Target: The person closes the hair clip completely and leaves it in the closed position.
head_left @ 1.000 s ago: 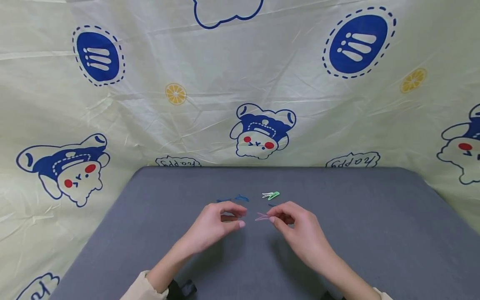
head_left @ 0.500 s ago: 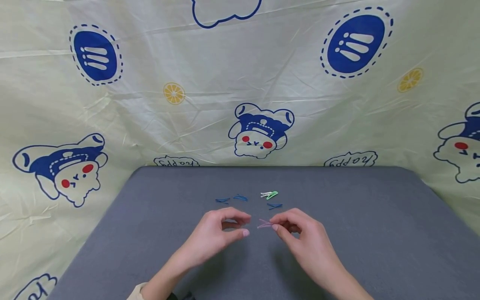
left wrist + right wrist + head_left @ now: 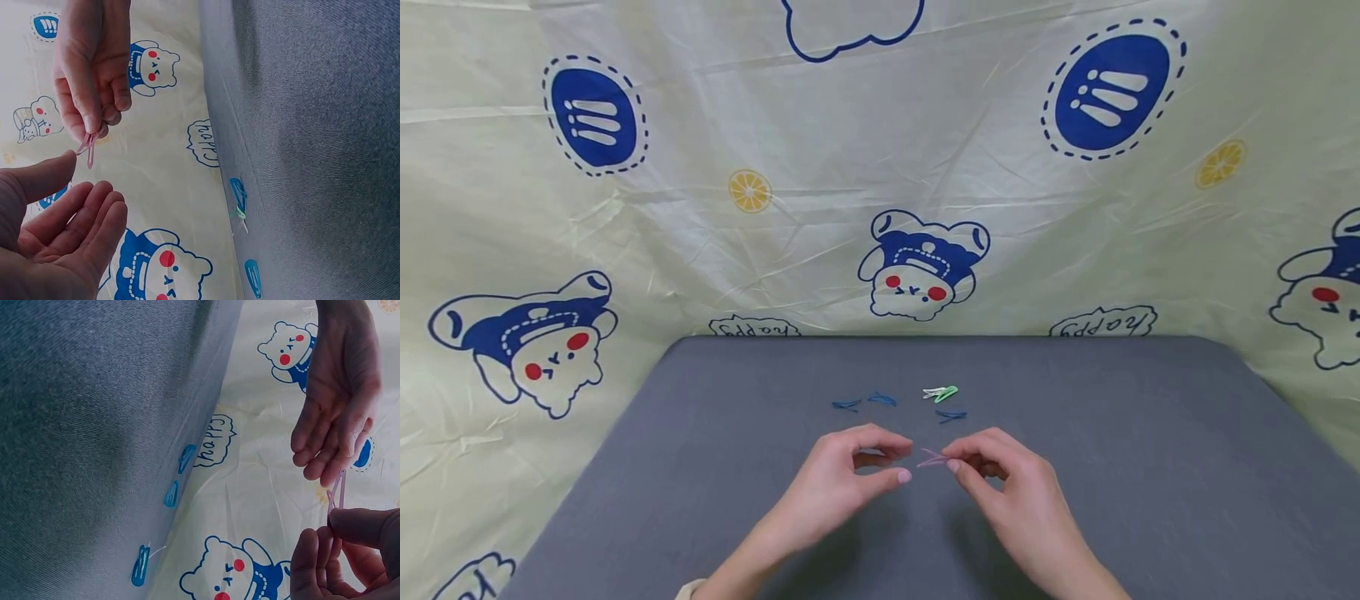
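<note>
In the head view, my right hand (image 3: 1018, 492) pinches one end of a pink snap hair clip (image 3: 931, 459) between thumb and fingertips. Its two parts are sprung apart in a V that points at my left hand (image 3: 842, 479). That hand faces it with thumb and fingers apart, holding nothing. The left wrist view has the left thumb close to the pink clip (image 3: 91, 150); whether they touch I cannot tell. Both hands are above the table. Beyond them lie blue snap hair clips (image 3: 951, 415) and a green-and-white clip or pair of clips (image 3: 942, 393).
The grey cloth-covered table (image 3: 1112, 433) extends on both sides of the hands. A pale curtain (image 3: 820, 250) with bear and orange-slice prints hangs behind its far edge. Two blue clips (image 3: 882, 400) lie left of the green one.
Both hands have drawn back slightly toward me, the pink clip still in the right. A blue clip behind the right hand has come into full view. The left fingertips are nearer the pink clip.
</note>
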Tool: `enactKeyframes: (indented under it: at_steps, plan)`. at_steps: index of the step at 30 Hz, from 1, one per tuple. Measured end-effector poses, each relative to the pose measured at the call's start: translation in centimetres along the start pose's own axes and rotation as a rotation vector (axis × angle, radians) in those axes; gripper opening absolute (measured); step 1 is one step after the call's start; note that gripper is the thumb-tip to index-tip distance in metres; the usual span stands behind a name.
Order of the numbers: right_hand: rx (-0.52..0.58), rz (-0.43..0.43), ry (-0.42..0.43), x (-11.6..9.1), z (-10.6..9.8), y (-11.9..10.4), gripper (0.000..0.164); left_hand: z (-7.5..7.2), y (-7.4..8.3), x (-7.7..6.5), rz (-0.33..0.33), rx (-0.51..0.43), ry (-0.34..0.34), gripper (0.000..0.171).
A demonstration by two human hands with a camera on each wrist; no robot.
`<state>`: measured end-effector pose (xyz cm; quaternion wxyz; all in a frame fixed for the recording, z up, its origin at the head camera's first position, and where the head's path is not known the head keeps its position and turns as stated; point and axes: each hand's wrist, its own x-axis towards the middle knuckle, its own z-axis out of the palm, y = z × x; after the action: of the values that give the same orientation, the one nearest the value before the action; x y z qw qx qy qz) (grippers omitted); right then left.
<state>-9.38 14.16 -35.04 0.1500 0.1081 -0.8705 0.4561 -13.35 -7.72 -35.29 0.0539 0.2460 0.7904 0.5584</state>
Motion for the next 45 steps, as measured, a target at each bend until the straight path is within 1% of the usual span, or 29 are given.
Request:
enactKeyframes:
  at_steps: [8,16,19,24,28,31,34,40,45]
  plan:
    - [0.037,-0.069,0.025,-0.1,0.4,0.7,0.025,0.5,0.2,-0.1,0.043,0.022,0.018,0.024]
    - [0.036,-0.128,0.039,-0.2,0.7,0.8,0.028,1.2,0.1,-0.3,0.103,0.04,0.039,0.026]
    - [0.026,-0.132,0.037,-0.4,0.8,0.8,0.03,1.3,-0.1,-0.4,0.111,0.036,0.032,0.025]
    - [0.012,-0.144,0.039,-0.6,0.9,0.7,0.034,1.6,-0.2,-0.5,0.12,0.044,0.043,0.023]
    - [0.01,-0.155,0.045,-0.7,1.0,0.6,0.034,1.6,-0.3,-0.4,0.124,0.057,0.055,0.022]
    - [0.012,-0.163,0.046,-0.8,1.1,0.5,0.033,1.6,-0.4,-0.4,0.124,0.061,0.05,0.02]
    - [0.018,-0.176,0.051,-0.9,1.2,0.5,0.034,1.6,-0.4,-0.3,0.138,0.068,0.051,0.018]
    - [0.028,-0.187,0.067,-1.1,1.5,0.5,0.031,1.7,-0.5,-0.4,0.198,0.092,0.1,0.013]
    - [0.061,-0.203,0.08,-1.1,1.6,0.5,0.028,1.8,-0.5,-0.5,0.233,0.097,0.143,0.01]
